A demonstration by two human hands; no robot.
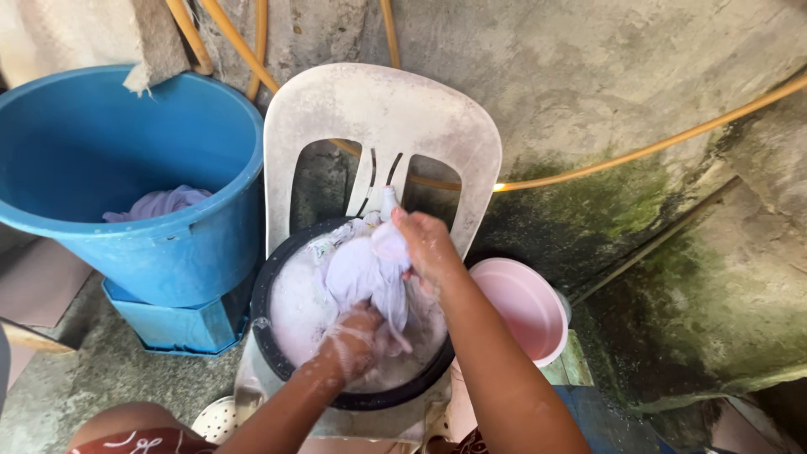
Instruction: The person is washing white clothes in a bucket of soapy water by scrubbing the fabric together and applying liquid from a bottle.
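A black round basin full of soapy water rests on the seat of a white plastic chair. A wet pale lilac cloth is lifted partly out of the suds. My right hand grips the cloth's upper end above the basin. My left hand, covered in foam, clutches the lower part of the same cloth at the water's surface. Both forearms reach in from the bottom of the view.
A large blue tub holding another lilac cloth stands at the left on a blue crate. A pink bucket sits right of the chair. Yellow hoses run along the mossy concrete wall.
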